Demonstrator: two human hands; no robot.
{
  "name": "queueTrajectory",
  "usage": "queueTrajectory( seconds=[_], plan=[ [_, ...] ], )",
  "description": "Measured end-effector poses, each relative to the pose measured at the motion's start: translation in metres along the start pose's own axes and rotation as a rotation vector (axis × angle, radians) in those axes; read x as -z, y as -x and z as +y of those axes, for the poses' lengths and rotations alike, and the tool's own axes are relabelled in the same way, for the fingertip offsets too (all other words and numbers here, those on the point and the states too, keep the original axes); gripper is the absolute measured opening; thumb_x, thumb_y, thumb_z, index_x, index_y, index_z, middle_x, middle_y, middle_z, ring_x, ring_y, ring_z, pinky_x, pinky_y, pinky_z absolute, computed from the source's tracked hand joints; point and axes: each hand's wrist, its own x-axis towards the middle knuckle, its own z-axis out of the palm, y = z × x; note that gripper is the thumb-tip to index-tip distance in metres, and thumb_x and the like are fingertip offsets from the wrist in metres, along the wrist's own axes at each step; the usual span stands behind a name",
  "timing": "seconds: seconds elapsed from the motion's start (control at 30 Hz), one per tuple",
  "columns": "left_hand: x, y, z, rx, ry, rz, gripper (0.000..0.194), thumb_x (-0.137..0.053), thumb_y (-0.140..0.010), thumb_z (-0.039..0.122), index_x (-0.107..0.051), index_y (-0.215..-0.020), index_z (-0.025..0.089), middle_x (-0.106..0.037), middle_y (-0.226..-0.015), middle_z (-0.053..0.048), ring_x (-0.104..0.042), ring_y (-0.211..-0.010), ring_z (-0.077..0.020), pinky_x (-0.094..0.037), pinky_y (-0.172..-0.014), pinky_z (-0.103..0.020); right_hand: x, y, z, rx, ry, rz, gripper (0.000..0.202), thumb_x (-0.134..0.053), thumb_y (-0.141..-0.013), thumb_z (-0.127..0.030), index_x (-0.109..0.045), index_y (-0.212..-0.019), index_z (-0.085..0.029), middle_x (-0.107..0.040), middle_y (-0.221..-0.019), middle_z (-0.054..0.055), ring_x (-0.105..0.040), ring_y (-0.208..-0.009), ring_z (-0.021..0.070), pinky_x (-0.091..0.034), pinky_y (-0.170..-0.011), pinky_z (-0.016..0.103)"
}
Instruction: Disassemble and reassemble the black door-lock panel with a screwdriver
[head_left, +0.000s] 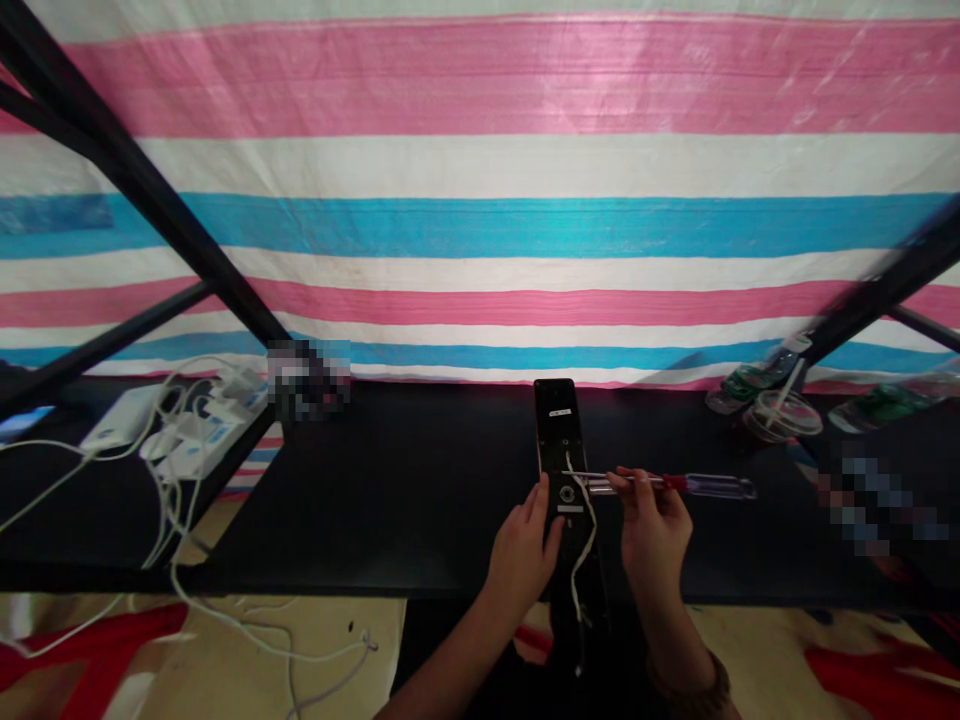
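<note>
Both hands work at the table's (375, 500) near edge: left hand (521, 555) grips the black panel (559, 440) lying lengthwise, right hand (651, 525) pinches the screwdriver (675, 484) crosswise. To drive cleanly I should brace the panel, seat the tip squarely and keep the white cable (581, 545) clear.

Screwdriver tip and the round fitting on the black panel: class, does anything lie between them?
Yes. A white cable runs down the black panel, crossing beside the round fitting where the screwdriver in the right hand points. The left hand steadies the panel.

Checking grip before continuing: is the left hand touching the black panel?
Touching. The head view shows the left hand with its fingers lying against the left edge of the black panel.
</note>
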Motion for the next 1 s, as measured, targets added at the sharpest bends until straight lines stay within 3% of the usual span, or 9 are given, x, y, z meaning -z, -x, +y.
queueTrajectory(
  seconds=[0.1, 0.2, 0.3, 0.37, 0.53, 0.67, 0.8, 0.87, 1.0],
  plan=[
    [-0.001, 0.000, -0.004, -0.009, 0.034, -0.007, 0.062, -0.046, -0.101, 0.033, -0.027, -0.158, 0.022, -0.056, -0.148, -0.012, -0.064, -0.123, -0.0274, -0.055, -0.103, -0.046, 0.021, -0.017, 0.009, -0.051, -0.096, 0.123, 0.033, -0.084, -0.070, -0.042, -0.065, -0.081, -0.018, -0.073, -0.077, 0.001, -0.071, -0.067, 0.0141, -0.059, -0.073, 0.029],
    [-0.003, 0.000, -0.006, -0.018, 0.120, 0.007, 0.061, -0.047, -0.101, 0.034, -0.028, -0.158, 0.022, -0.054, -0.150, -0.011, -0.059, -0.131, -0.0233, -0.051, -0.109, -0.042, 0.048, -0.038, 0.012, -0.038, 0.087, 0.141, 0.036, -0.080, -0.072, -0.049, -0.066, -0.081, -0.018, -0.069, -0.070, -0.001, -0.061, -0.053, 0.0114, -0.052, -0.057, 0.025],
    [-0.003, 0.001, -0.006, 0.000, 0.190, 0.023, 0.059, -0.048, -0.100, 0.034, -0.032, -0.156, 0.023, -0.054, -0.150, -0.010, -0.057, -0.134, -0.0217, -0.048, -0.112, -0.042, 0.072, -0.059, 0.014, 0.010, 0.561, -0.044, 0.042, -0.070, -0.079, -0.059, -0.069, -0.076, -0.017, -0.064, -0.059, 0.000, -0.050, -0.045, 0.0122, -0.038, -0.047, 0.026],
    [-0.001, 0.001, -0.004, 0.028, 0.238, 0.029, 0.058, -0.050, -0.099, 0.035, -0.036, -0.155, 0.024, -0.058, -0.147, -0.009, -0.059, -0.132, -0.0230, -0.048, -0.112, -0.043, 0.082, -0.069, 0.017, 0.091, 0.857, -0.212, 0.045, -0.065, -0.080, -0.061, -0.071, -0.072, -0.017, -0.065, -0.058, 0.003, -0.055, -0.050, 0.0168, -0.038, -0.051, 0.029],
    [0.002, -0.001, 0.002, 0.157, 0.458, 0.046, 0.054, -0.051, -0.098, 0.038, -0.044, -0.150, 0.026, -0.065, -0.137, -0.011, -0.066, -0.120, -0.0254, -0.051, -0.105, -0.045, 0.082, -0.080, 0.036, 0.254, 1.188, -0.391, 0.042, -0.052, -0.088, -0.056, -0.071, -0.076, -0.020, -0.072, -0.070, 0.010, -0.064, -0.060, 0.0233, -0.037, -0.059, 0.032],
    [-0.008, -0.002, 0.001, 0.393, 0.812, 0.066, 0.065, -0.057, -0.094, 0.048, -0.037, -0.151, 0.025, -0.073, -0.119, -0.009, -0.071, -0.102, -0.0231, -0.053, -0.094, -0.040, 0.077, -0.086, 0.051, 0.275, 1.277, -0.437, 0.035, -0.050, -0.089, -0.048, -0.070, -0.081, -0.021, -0.071, -0.071, 0.009, -0.065, -0.063, 0.0238, -0.038, -0.060, 0.032],
    [-0.024, -0.003, -0.001, 0.549, 1.180, 0.045, 0.057, -0.056, -0.088, 0.067, -0.064, -0.117, 0.019, -0.074, -0.110, -0.008, -0.068, -0.105, -0.0246, -0.050, -0.096, -0.038, 0.078, -0.090, 0.059, 0.337, 1.274, -0.419, 0.035, -0.050, -0.091, -0.047, -0.070, -0.088, -0.018, -0.071, -0.081, 0.011, -0.066, -0.072, 0.0255, -0.044, -0.067, 0.035],
    [-0.030, -0.005, -0.001, 0.606, 1.348, 0.029, 0.058, -0.060, -0.083, 0.071, -0.066, -0.105, 0.018, -0.074, -0.104, -0.006, -0.069, -0.101, -0.0243, -0.052, -0.092, -0.037, 0.079, -0.089, 0.058, 0.396, 1.241, -0.392, 0.039, -0.049, -0.092, -0.049, -0.070, -0.093, -0.016, -0.071, -0.087, 0.014, -0.065, -0.077, 0.0269, -0.047, -0.073, 0.038],
    [-0.034, -0.009, -0.001, 0.682, 1.541, -0.018, 0.055, -0.071, -0.076, 0.069, -0.063, -0.102, 0.020, -0.071, -0.087, 0.000, -0.069, -0.085, -0.0190, -0.053, -0.077, -0.030, 0.071, -0.074, 0.049, 0.500, 1.076, -0.281, 0.041, -0.051, -0.093, -0.050, -0.072, -0.097, -0.015, -0.069, -0.095, 0.016, -0.064, -0.087, 0.0287, -0.050, -0.083, 0.043]
  ],
)
